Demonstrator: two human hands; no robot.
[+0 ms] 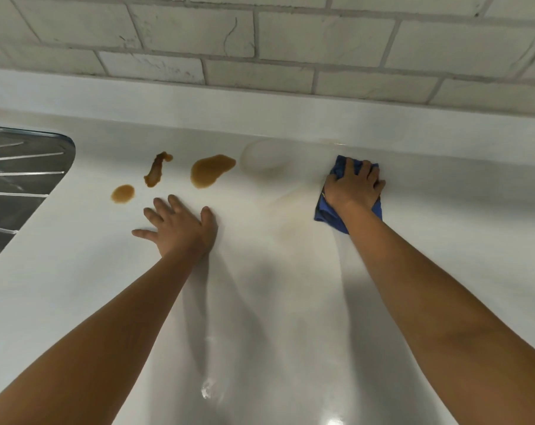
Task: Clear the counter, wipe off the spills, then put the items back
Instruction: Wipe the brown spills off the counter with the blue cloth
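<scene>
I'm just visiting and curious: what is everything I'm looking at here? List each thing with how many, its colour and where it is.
counter: one, glossy white, filling most of the view below the wall
brown spills: three puddles, amber brown, left of centre on the counter, beyond the left hand
smear: one faint tan streak, between the puddles and the cloth
cloth: one, blue, on the counter at right, under the right hand
tiled wall: one, off-white brick-shaped tiles, along the top
draining board: one, ribbed shiny metal, at the left edge
left hand: one, fingers spread, resting flat on the counter near the puddles
right hand: one, pressing down on the cloth
</scene>
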